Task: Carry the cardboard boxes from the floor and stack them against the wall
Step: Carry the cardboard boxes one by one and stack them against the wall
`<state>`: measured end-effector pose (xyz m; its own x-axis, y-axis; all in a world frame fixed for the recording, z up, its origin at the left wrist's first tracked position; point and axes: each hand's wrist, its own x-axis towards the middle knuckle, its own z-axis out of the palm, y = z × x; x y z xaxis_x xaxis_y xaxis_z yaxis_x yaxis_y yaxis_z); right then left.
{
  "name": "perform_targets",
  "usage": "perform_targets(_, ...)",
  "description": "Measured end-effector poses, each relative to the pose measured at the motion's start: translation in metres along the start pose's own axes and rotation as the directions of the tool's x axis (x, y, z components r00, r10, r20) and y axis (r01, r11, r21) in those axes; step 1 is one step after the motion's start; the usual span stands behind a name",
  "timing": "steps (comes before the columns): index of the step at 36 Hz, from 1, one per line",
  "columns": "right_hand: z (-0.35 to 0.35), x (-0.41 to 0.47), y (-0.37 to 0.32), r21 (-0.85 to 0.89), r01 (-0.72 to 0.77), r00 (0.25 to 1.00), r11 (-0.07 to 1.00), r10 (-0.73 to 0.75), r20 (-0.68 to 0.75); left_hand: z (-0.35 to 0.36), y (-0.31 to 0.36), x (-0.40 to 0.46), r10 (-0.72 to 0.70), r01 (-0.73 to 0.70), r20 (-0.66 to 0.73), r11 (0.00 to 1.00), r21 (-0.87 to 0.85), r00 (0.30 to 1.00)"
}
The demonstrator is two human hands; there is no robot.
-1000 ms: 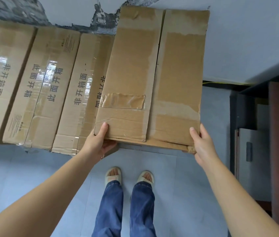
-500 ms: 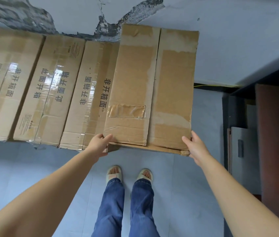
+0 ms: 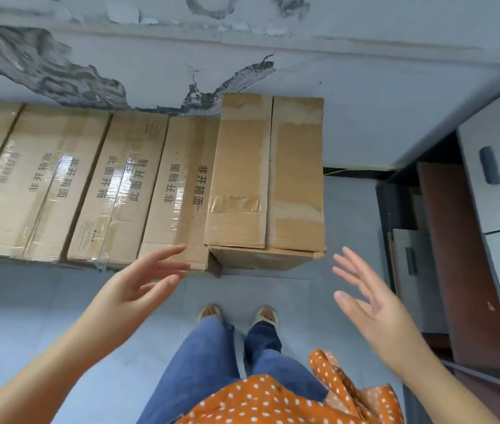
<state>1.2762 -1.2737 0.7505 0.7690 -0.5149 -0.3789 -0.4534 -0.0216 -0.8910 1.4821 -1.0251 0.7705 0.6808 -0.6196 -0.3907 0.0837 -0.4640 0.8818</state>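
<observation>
While I look down past my orange polka-dot top and blue jeans, both of my hands hang free in the air with fingers spread and straight, holding nothing. My left hand floats at about ten o'clock from my feet, its fingertips passing in front of the near edge of a printed box, though I cannot tell whether they touch it. My right hand is at about two o'clock, palm turned inward, apart from every box. The plain brown cardboard box with a patch of clear tape sits at twelve o'clock, its far end against the peeling grey wall, standing taller than its neighbours. Just beside it, toward nine o'clock, a row of flatter brown cardboard boxes printed with black characters lies side by side along the same wall. At three o'clock stands a grey cabinet with dark recessed handles. My sandalled feet rest on the pale blue-grey floor.
</observation>
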Motion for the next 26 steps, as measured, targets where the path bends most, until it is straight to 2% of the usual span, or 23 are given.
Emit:
perform_targets(5,0.020,-0.044,0.006,0.102,0.000,0.982,0.995,0.019,-0.185,-0.002,-0.007,-0.027,0.061,-0.070,-0.104,0.994,-0.084,0.993)
perform_targets(10,0.059,-0.069,0.005,0.222,0.013,0.899,0.975,0.085,-0.429,-0.015,-0.008,-0.008,0.145,-0.147,-0.031,0.985,-0.095,0.989)
perform_targets(14,0.102,-0.089,-0.002,0.310,0.120,0.721,0.943,0.132,-0.680,-0.041,-0.001,0.017,0.258,-0.256,0.144,0.966,-0.037,0.955)
perform_targets(18,0.155,-0.114,-0.005,0.352,0.194,0.508,0.916,0.214,-0.835,-0.071,0.006,0.037,0.349,-0.374,0.325,0.927,0.016,0.879)
perform_targets(22,0.208,-0.146,-0.003,0.394,0.218,0.360,0.893,0.301,-0.883,-0.082,0.007,0.045,0.389,-0.445,0.418,0.894,0.042,0.821)
perform_targets(26,0.261,-0.188,-0.010,0.428,0.230,0.155,0.874,0.401,-0.903,-0.077,0.010,0.032,0.395,-0.504,0.572,0.863,0.036,0.719)
